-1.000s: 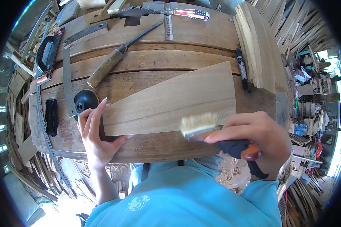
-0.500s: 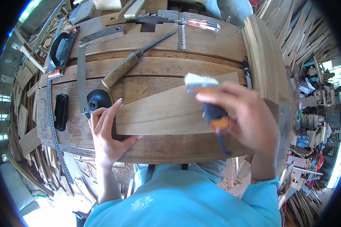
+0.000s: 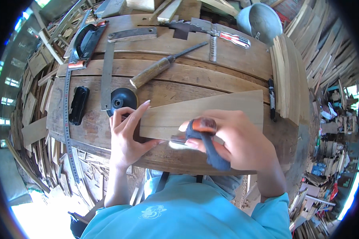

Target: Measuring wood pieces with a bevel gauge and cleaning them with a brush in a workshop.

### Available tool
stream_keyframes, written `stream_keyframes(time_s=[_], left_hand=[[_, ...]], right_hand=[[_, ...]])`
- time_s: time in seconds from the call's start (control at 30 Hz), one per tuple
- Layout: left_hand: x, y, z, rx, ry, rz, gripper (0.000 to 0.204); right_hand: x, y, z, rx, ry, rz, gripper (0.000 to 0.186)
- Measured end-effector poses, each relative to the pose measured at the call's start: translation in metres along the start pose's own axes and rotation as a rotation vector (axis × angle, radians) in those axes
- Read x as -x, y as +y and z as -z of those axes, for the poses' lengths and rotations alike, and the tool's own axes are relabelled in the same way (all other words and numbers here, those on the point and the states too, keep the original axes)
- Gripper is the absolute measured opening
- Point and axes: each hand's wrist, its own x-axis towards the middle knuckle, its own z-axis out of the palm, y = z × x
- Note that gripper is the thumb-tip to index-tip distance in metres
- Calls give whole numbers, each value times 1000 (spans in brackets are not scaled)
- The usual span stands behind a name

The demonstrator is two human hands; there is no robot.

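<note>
A tapered wooden board point(image 3: 231, 104) lies flat on the workbench in front of me. My left hand point(image 3: 127, 137) holds its narrow left end, the thumb at the near edge and the index finger at the far corner. In my right hand point(image 3: 243, 139) is a brush point(image 3: 205, 125) with an orange and dark grey handle. Its pale bristles point left and down by the board's near edge, close to my left thumb, and are slightly blurred. A round black disc pad point(image 3: 123, 99) sits just beyond my left fingers.
Across the workbench point(image 3: 91, 139) lie a wooden-handled chisel point(image 3: 153, 71), a try square point(image 3: 107, 75), a black-handled sanding tool point(image 3: 83, 44), a black case point(image 3: 79, 104), a saw point(image 3: 191, 26) and a marker point(image 3: 271, 97). A tape measure point(image 3: 66, 111) hangs over the near edge. Stacked planks point(image 3: 287, 75) stand at right.
My right hand has swung the brush from above the board's far edge down and left to its near edge, turning the bristles. The view has shifted; my left hand stays at the board's end.
</note>
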Motion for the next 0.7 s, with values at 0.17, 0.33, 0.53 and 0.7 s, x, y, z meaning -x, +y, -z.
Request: stream_keyframes(time_s=[0.17,0.33,0.53,0.7], left_hand=[[-2,-4,-1,22,1,-46,102],[0,-6,2,31,2,-39,104],[1,-7,4,43,17,-79,101],[3,-5,8,58,-36,-17,107]], right_hand=[[-26,-9,-10,262,167,74,42],[-27,-16,-27,208,85,188,38],[-32,-13,-43,-117,-91,205,35],[-43,-19,-32,245,203,197,41]])
